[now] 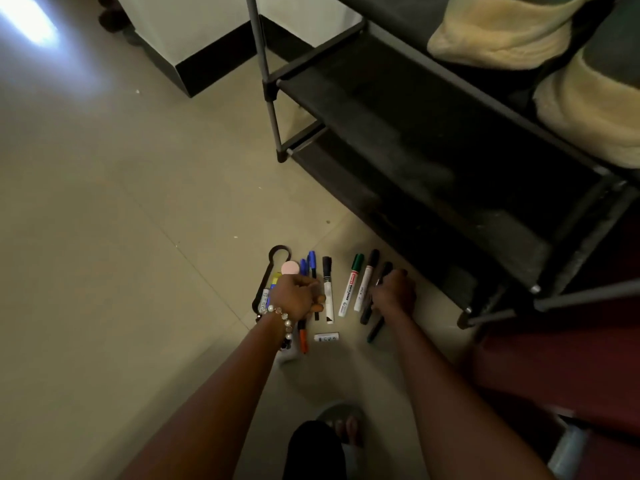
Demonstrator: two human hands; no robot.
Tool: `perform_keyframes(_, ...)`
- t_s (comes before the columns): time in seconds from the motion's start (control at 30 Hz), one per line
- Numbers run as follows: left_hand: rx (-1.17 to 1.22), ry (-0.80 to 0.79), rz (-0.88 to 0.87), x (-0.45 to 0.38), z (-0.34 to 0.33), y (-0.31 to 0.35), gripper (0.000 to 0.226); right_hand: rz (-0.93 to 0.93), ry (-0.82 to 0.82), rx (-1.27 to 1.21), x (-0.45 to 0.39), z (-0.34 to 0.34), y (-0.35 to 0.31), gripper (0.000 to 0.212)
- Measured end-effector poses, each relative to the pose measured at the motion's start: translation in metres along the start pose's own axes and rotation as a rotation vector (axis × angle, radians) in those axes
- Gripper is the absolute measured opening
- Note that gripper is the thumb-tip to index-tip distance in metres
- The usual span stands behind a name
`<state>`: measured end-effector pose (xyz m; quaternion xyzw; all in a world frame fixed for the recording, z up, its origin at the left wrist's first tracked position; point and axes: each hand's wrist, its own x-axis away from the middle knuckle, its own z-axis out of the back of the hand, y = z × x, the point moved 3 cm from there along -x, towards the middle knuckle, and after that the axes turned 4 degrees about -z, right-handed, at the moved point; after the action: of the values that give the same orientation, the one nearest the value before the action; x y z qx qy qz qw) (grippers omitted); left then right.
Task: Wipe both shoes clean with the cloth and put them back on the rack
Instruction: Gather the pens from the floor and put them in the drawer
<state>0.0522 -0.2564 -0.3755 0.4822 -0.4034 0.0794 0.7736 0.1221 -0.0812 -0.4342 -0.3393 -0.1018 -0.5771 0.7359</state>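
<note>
The rack (433,140) stands at the right, two furry shoes (502,32) on its upper shelf, well away from both hands. On the floor (104,220) lie markers (349,292). Her left hand (298,299) curls round some; the right hand (394,292) grips dark ones.

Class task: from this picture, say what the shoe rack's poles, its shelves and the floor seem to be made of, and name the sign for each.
Poles: probably metal tube, grey and smooth, with a faint sheen; joined by black connectors, likely plastic.
Shelves: seemingly black fabric, matt and slightly dusty, stretched between the bars.
Floor: likely glazed tile, beige and glossy; it mirrors light, and thin grout lines cross it.
</note>
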Motion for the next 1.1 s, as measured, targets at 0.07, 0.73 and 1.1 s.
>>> perform_keyframes(0.07, 0.059, -0.041, -0.017, 0.002, -0.006, 0.007, 0.021, 0.023, -0.194, -0.177, 0.0, 0.01, -0.014, 0.021)
perform_keyframes(0.73, 0.395, 0.101, 0.095, -0.002, 0.0, -0.016, 0.014, 0.176, -0.074, 0.159, 0.012, -0.021, -0.006, 0.047)
perform_keyframes(1.1, 0.524, 0.157, -0.041, -0.009, 0.006, 0.003, 0.012, 0.222, -0.927, -0.384, 0.052, 0.013, -0.068, 0.02)
